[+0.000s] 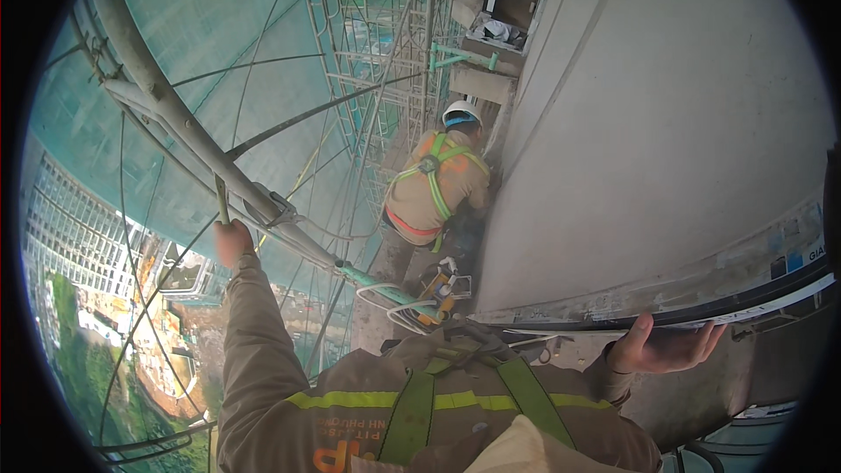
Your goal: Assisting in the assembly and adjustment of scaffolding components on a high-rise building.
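Note:
On the left, my left hand is closed around a short metal bar of the scaffold, just below a thick grey tube. My right hand is at the lower right, beside the dark-edged window frame at the foot of the pale wall panel. Its fingers are stretched out and its thumb points up along the frame's edge. Whether the palm bears on the frame cannot be made out. Green harness straps cross my brown work jacket.
Ahead, a co-worker in a white helmet and green harness crouches close to the wall. A yellow power tool lies behind them. Scaffold braces and green netting line the left, with a long drop to ground and buildings.

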### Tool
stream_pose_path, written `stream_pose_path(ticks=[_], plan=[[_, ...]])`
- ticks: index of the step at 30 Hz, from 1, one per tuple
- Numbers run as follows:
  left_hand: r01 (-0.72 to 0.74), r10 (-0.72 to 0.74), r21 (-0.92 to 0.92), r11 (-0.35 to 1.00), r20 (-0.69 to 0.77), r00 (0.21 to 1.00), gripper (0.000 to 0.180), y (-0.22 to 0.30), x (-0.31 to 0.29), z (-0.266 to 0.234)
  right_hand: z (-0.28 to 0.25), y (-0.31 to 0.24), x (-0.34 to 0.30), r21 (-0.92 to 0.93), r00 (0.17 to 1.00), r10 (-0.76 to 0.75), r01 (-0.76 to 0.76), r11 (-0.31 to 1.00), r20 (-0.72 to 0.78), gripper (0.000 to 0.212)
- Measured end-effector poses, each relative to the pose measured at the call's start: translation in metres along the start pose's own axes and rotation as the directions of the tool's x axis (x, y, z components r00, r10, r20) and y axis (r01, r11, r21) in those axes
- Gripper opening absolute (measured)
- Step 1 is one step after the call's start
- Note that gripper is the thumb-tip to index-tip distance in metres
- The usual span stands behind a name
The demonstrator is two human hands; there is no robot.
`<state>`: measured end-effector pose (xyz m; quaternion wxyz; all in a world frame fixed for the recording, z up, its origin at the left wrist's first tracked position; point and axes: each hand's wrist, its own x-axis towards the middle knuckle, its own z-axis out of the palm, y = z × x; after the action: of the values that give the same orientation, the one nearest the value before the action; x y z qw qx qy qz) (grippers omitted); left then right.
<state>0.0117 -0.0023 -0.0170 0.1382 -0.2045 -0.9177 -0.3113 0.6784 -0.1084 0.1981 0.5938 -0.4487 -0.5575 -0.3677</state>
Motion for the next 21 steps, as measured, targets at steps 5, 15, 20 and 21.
stream_pose_path(ticks=[5,15,20,21], plan=[[0.012,-0.012,0.006,1.000,0.010,1.000,0.031,-0.0024,0.0013,0.0020,-0.0018,-0.0016,0.0019,0.029,0.999,-0.028,0.028,0.999,0.022,0.081],[0.020,-0.020,0.020,1.000,0.022,1.000,0.032,-0.0030,0.0036,0.0046,-0.0013,-0.0020,0.0007,0.053,1.000,-0.017,0.016,0.998,0.018,0.080],[-0.009,0.009,0.006,1.000,-0.017,1.000,0.029,-0.0024,0.0016,0.0030,-0.0009,-0.0017,-0.0009,-0.010,1.000,0.005,-0.005,1.000,-0.002,0.085],[-0.012,0.012,0.002,1.000,-0.015,1.000,0.029,-0.0044,0.0023,0.0042,-0.0010,-0.0016,-0.0010,-0.013,1.000,0.003,-0.003,1.000,0.000,0.085]])
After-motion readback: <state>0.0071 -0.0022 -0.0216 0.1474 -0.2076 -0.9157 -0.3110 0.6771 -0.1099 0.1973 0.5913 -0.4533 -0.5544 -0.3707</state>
